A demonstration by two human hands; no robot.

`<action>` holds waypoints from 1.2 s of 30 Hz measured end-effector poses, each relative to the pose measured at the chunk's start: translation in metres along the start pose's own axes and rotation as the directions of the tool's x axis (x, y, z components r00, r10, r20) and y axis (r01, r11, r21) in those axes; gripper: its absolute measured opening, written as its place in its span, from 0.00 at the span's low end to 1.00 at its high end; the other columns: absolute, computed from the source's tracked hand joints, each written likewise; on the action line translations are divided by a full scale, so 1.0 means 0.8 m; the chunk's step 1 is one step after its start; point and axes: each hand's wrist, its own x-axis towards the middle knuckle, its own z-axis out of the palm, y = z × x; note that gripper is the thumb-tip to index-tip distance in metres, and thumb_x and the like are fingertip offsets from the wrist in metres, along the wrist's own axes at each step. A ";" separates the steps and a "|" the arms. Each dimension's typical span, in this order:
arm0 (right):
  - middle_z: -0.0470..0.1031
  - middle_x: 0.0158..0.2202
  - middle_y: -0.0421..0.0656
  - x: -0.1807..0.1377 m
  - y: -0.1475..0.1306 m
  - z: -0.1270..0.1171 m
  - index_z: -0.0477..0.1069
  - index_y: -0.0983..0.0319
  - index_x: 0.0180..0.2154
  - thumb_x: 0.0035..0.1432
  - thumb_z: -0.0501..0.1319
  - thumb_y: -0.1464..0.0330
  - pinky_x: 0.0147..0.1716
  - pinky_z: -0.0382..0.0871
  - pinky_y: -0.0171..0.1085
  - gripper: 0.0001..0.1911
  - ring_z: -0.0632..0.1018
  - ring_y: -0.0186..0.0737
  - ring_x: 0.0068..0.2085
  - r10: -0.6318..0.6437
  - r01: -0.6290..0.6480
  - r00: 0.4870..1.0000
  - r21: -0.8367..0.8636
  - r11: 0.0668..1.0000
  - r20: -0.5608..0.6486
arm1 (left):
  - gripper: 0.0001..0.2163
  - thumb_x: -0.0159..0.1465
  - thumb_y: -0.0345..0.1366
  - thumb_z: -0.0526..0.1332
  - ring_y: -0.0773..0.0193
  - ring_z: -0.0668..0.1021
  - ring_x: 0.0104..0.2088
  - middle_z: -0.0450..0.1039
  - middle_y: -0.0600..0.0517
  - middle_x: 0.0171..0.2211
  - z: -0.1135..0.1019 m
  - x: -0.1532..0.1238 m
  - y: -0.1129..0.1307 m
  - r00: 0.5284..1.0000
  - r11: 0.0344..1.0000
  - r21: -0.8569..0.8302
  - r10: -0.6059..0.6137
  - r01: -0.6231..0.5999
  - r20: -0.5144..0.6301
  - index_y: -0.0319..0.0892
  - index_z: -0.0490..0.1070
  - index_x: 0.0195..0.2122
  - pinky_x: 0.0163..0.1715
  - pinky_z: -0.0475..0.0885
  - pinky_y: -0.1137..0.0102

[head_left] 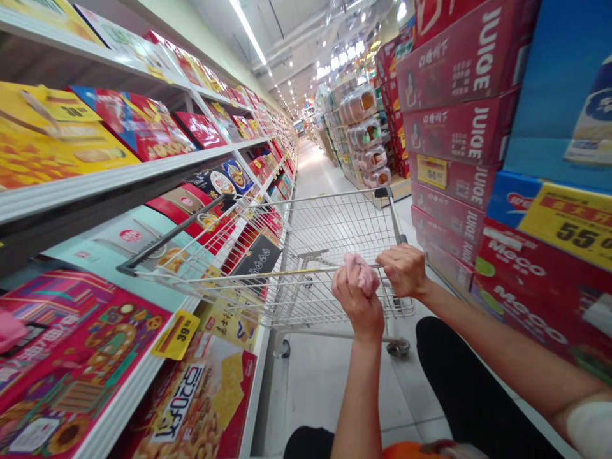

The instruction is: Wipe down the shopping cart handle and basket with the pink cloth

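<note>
A wire shopping cart [329, 229] stands in a store aisle in front of me, tilted in the picture. My left hand [357, 298] is closed on a small pink cloth [362, 273] and rests against the cart's handle bar. Just to its right, my right hand [404, 269] is wrapped round the same handle bar [268, 275]. The cart basket looks empty. Both forearms reach up from the bottom of the picture.
Shelves of boxed biscuits and gift boxes [95, 191] run along the left, with yellow price tags [176, 335]. Stacked red juice cartons [454, 127] and Mogu boxes [526, 280] line the right. The aisle floor [315, 172] runs ahead toward more displays [363, 134].
</note>
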 end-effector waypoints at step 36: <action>0.75 0.32 0.47 -0.015 0.060 0.032 0.72 0.60 0.44 0.71 0.33 0.52 0.34 0.69 0.42 0.33 0.75 0.43 0.33 0.194 -0.146 0.967 0.260 0.954 -0.168 | 0.10 0.67 0.32 0.54 0.52 0.76 0.41 0.77 0.44 0.37 -0.056 0.082 -0.082 0.916 0.890 0.395 0.057 -0.227 0.397 0.41 0.73 0.45 0.48 0.67 0.59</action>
